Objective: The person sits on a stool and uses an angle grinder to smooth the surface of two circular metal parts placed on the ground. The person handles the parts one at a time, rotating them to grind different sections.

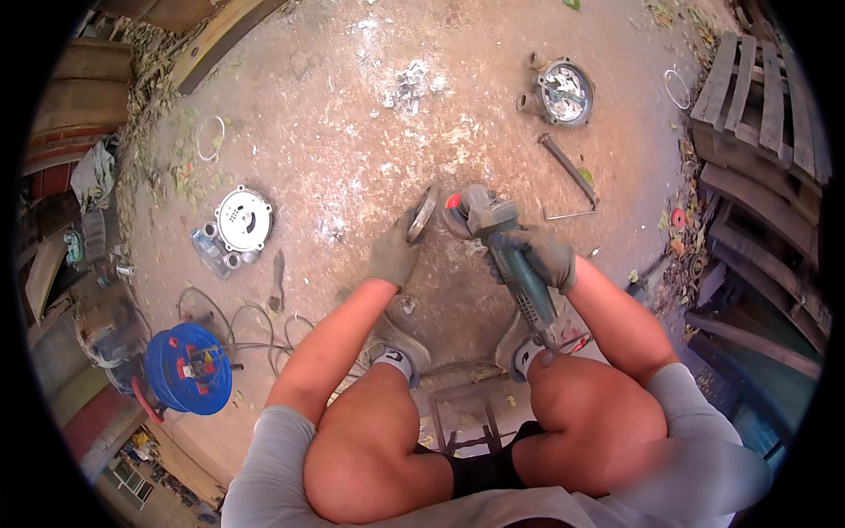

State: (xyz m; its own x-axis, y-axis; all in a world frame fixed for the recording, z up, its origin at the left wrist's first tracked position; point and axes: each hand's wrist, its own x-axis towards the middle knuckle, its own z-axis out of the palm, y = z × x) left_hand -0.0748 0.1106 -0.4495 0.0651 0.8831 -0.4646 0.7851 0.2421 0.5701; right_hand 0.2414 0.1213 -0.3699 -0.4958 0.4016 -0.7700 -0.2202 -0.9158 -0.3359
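Note:
My gloved left hand grips a flat round metal piece, turned nearly edge-on to me. The gloved right hand is wrapped around the body of a green angle grinder. The grinder's head points away from me and to the left, with its disc close to the metal piece. A small gap shows between them. Whether the disc is spinning I cannot tell.
Left lie a round metal housing, a brush-like tool and a blue cable reel with loose cord. Right are another housing, a hammer, a bent rod and stacked wooden pallets.

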